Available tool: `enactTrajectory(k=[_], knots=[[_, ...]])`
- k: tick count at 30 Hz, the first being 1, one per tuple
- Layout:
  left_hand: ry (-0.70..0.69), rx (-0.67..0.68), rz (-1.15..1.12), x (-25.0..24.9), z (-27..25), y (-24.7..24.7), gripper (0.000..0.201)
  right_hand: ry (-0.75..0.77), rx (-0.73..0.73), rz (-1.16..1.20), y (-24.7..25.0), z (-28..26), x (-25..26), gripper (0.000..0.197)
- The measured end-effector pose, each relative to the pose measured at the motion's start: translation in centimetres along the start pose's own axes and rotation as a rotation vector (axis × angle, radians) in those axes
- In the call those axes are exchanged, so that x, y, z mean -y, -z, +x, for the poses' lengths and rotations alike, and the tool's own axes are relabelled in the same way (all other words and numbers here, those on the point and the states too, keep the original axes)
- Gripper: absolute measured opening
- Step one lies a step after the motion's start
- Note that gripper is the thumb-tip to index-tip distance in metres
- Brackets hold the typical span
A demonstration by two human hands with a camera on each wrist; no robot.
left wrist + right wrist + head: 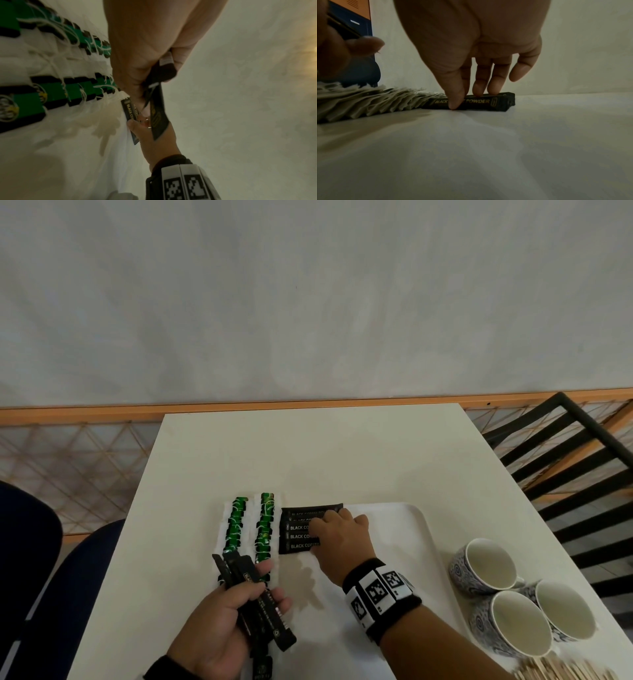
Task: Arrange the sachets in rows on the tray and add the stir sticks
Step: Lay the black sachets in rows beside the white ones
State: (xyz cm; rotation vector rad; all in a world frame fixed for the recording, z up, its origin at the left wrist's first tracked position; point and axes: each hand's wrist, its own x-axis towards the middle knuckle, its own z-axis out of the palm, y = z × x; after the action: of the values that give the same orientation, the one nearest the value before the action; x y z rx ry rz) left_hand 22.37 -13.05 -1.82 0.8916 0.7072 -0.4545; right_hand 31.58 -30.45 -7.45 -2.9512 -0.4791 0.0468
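Observation:
A white tray [416, 529] lies on the table. On its left part are two columns of green tea bags [236, 525] [51, 93] [368, 102]. Beside them is a short row of black coffee sachets [298, 530] [477, 102]. My right hand [323, 529] [467, 97] rests on that row, fingers nearly straight on top and thumb tip at the nearest sachet's front edge. My left hand [253, 594] [145, 81] hovers over the tray's near left and grips a bundle of black sachets [267, 614] [158, 119]. Wooden stir sticks [565, 671] lie at the bottom right.
Three white cups with patterned outsides [489, 566] stand together right of the tray. A black slatted chair [582, 460] is beyond the table's right edge and a dark blue seat [27, 559] to its left. The wall is behind the table's far edge.

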Motion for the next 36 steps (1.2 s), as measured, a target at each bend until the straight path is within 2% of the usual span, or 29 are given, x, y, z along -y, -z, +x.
enactTrajectory(k=[3,7,9,10,12,15,17,23,28,33,36], knots=[[-0.024,0.013,0.019,-0.2,0.0,-0.1,0.026,-0.021,0.006,-0.011,-0.1,-0.1,0.2,0.019],[-0.051,0.014,0.027,-0.4,-0.1,-0.3,0.024,-0.029,-0.006,-0.034,0.3,-0.2,0.4,0.035],[-0.074,-0.003,0.019,-0.4,-0.1,-0.5,0.021,-0.004,-0.067,0.087,1.0,-0.3,0.5,0.024],[-0.083,-0.016,0.008,-0.4,0.0,-0.6,0.02,0.011,-0.034,0.209,1.6,-0.5,0.7,0.018],[-0.092,-0.024,-0.016,-0.4,0.0,-0.7,0.019,0.025,0.099,0.52,3.1,-1.1,1.1,0.019],[-0.092,0.012,-0.04,-0.1,0.0,-0.8,0.02,0.004,0.373,0.925,4.8,-2.2,1.8,0.023],[-0.093,0.035,-0.029,0.2,-0.1,-1.0,0.02,0.003,0.468,1.02,4.9,-3.0,2.0,0.027],[-0.064,0.002,-0.025,0.8,0.1,-0.9,0.02,0.021,0.392,0.764,4.0,-4.0,1.5,0.03],[-0.086,-0.032,-0.012,0.4,0.3,0.0,0.018,0.005,0.323,0.545,3.2,-3.9,-0.5,0.016],[-0.09,-0.03,-0.002,0.6,0.2,-0.2,0.016,0.049,0.258,0.276,1.5,-3.6,-0.8,0.018],[-0.09,-0.034,-0.004,0.6,0.3,-0.2,0.016,0.012,0.237,0.243,1.0,-3.3,-0.8,0.021]])
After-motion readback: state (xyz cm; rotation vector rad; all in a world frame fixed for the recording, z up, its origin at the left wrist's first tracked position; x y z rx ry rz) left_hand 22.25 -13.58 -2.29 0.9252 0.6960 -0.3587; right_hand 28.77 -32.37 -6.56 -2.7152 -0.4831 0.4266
